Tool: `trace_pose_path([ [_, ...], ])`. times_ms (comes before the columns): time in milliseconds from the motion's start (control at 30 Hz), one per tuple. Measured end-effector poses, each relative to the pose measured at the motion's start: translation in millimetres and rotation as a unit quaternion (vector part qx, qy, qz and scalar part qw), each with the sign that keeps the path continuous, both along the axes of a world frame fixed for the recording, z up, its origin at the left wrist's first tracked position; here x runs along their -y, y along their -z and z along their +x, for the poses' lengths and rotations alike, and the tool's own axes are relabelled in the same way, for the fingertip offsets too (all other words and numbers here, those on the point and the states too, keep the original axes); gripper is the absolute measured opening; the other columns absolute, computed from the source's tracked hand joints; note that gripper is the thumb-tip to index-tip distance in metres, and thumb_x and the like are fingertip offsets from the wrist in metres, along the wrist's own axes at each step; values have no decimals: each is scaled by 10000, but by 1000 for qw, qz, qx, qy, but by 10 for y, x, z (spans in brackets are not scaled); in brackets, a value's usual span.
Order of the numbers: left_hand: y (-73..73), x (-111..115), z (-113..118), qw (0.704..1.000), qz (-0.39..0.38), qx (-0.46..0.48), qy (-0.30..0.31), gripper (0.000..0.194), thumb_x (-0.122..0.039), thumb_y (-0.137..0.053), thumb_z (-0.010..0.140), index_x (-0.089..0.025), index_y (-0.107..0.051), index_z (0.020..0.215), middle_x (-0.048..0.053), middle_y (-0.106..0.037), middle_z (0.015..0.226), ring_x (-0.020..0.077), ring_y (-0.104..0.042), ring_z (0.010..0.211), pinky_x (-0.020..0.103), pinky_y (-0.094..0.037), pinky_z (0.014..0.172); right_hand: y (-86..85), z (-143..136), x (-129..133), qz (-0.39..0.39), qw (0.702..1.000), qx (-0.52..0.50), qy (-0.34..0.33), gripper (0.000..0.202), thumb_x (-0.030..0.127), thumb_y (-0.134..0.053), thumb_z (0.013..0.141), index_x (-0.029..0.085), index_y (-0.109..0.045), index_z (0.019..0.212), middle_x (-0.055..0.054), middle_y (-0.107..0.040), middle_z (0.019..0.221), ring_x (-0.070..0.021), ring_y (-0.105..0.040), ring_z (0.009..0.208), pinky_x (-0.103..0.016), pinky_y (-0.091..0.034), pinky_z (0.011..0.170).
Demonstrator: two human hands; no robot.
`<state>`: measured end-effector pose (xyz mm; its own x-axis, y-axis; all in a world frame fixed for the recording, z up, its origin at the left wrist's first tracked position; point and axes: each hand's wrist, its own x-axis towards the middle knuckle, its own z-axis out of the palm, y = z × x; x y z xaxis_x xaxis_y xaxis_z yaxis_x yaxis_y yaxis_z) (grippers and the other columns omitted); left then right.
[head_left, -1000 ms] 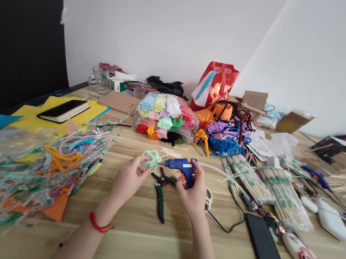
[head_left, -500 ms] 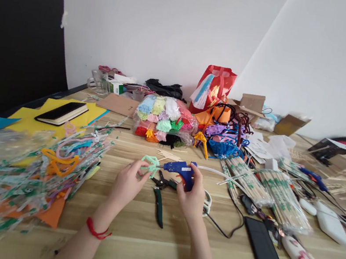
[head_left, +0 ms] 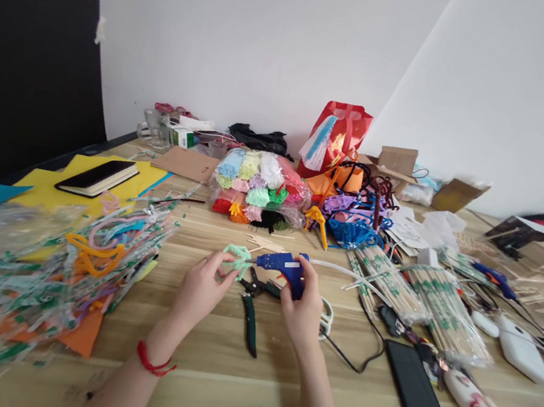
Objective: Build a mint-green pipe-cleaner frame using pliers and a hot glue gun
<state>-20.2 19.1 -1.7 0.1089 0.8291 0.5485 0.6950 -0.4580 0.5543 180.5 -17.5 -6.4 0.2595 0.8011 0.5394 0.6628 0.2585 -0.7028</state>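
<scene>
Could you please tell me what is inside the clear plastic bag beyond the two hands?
The bag holds many bundles of fuzzy stems, with light blue, white, green and red among them. Whatever sits at the back is covered, so I cannot tell.

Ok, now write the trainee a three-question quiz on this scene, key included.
1. The left hand holds: (a) a phone (b) a light-green piece (c) a red bag
2. True or false: the blue glue gun in the right hand points away from that piece.
3. Fill the gap: the black notebook lies on ____ paper.

Key: 1. b; 2. false, it points towards the piece; 3. yellow
</scene>
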Motion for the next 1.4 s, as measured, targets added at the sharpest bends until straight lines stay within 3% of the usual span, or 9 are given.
trace_pose_path([
  [667, -14, 8, 2, 1000, 9, 4, -7, 140, -328, -579, 808, -210, -594, 882, 5, -632, 690, 150, -607, 620, 237, -449, 565, 20, 23, -4, 19, 1000, -16, 2, 550, 154, -480, 745, 217, -433, 1290, -100, -584, 1231, -239, -619, 972, -381, -505, 800],
  [967, -33, 13, -5, 1000, 21, -3, -19, 130, -324, -581, 807, -210, -601, 866, 3, -606, 658, 155, -600, 622, 233, -437, 552, -14, -41, 1, 20, 999, -29, 15, 577, 273, -622, 720, 221, -461, 1273, -94, -641, 1056, -216, -639, 801, -322, -530, 615],
  [1167, -35, 12, -9, 1000, 23, -11, -16, 124, -316, -583, 807, -211, -600, 872, 5, -605, 661, 155, -600, 624, 232, -435, 548, -3, -33, -23, 30, 998, -47, 16, 676, 344, -716, 663, 219, -448, 1271, -108, -616, 1110, -217, -627, 793, -330, -532, 611],
  [1400, -40, 13, -8, 999, 28, -13, -10, 126, -311, -587, 808, -210, -598, 882, 4, -608, 668, 152, -599, 617, 237, -441, 561, -49, -67, 19, 13, 998, -61, 10, 535, 268, -597, 749, 213, -451, 1261, -77, -656, 979, -142, -570, 557, -284, -491, 508],
])
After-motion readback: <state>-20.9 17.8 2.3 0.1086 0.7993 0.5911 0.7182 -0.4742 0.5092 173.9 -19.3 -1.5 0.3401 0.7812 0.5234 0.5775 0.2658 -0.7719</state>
